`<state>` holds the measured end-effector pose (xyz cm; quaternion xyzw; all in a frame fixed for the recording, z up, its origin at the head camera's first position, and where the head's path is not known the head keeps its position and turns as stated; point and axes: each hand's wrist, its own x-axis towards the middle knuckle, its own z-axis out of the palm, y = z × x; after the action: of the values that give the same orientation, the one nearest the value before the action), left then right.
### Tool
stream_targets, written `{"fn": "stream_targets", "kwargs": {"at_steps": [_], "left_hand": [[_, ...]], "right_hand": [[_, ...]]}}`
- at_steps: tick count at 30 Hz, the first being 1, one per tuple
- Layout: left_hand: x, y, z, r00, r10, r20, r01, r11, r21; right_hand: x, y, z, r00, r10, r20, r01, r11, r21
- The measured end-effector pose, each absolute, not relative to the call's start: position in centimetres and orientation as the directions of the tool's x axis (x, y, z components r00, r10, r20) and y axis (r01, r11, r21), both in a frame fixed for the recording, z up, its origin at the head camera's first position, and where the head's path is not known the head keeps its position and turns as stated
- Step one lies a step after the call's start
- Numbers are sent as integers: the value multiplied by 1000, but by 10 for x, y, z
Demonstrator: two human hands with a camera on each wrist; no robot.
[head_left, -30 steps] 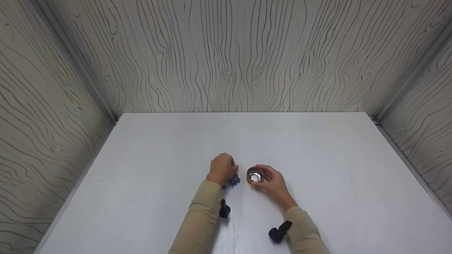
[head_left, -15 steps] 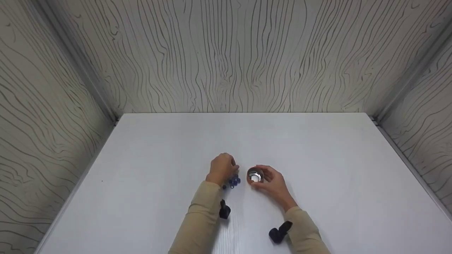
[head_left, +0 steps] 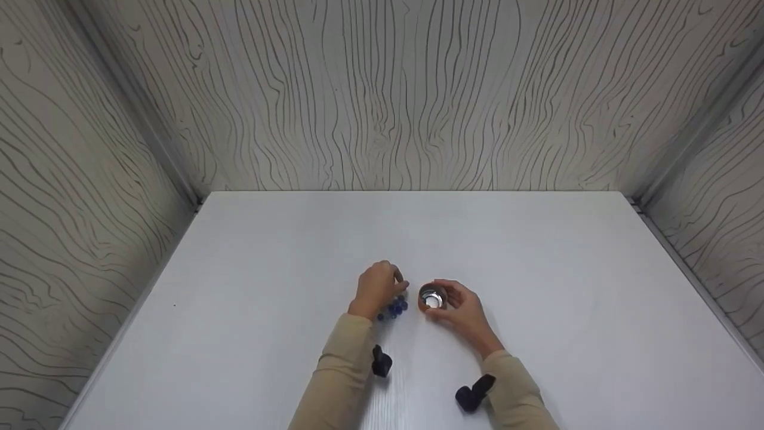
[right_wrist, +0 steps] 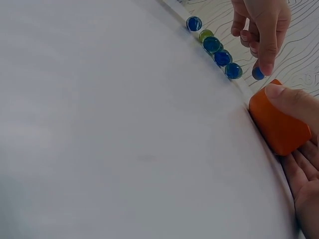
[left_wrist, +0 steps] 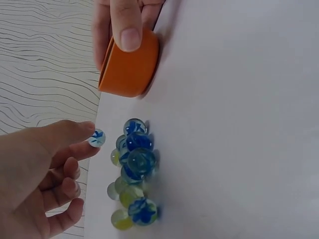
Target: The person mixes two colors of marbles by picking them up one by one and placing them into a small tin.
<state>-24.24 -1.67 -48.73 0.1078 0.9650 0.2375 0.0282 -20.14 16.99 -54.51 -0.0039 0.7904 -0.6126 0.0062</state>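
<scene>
Between thumb and index fingertip, my left hand [head_left: 378,285] pinches a clear glass marble [left_wrist: 97,138] with blue swirls, raised over the table. Its other fingers are loosely curled. Just below it, a cluster of blue and yellow-green marbles [left_wrist: 141,160] lies on the white tabletop. My right hand [head_left: 467,312] grips a small round bowl [left_wrist: 130,67], orange outside and shiny metallic inside, thumb on one side and fingers on the other. The bowl stands on the table, its mouth facing up, a short way right of the marbles.
The white table [head_left: 537,251] reaches back to a wall [head_left: 382,95] with a wood-grain pattern, with similar panels at both sides. Black camera mounts [head_left: 382,361] sit at the wrists, close over the tabletop.
My left hand has lifted slightly and shifted a little right, toward the bowl, with the marble pinched. The right hand and the bowl stay in place.
</scene>
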Motion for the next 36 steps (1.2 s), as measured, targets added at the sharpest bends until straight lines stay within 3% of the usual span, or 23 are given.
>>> {"fn": "stream_targets", "kwargs": {"at_steps": [20, 36], "left_hand": [[-234, -17, -485, -955, 269, 127, 298, 870, 394], [-229, -14, -481, -952, 279, 122, 305, 855, 419]], "right_hand": [[-200, 169, -546, -1000, -12, -7, 4, 245, -969], [-201, 170, -544, -1000, -21, -9, 4, 226, -974]]}}
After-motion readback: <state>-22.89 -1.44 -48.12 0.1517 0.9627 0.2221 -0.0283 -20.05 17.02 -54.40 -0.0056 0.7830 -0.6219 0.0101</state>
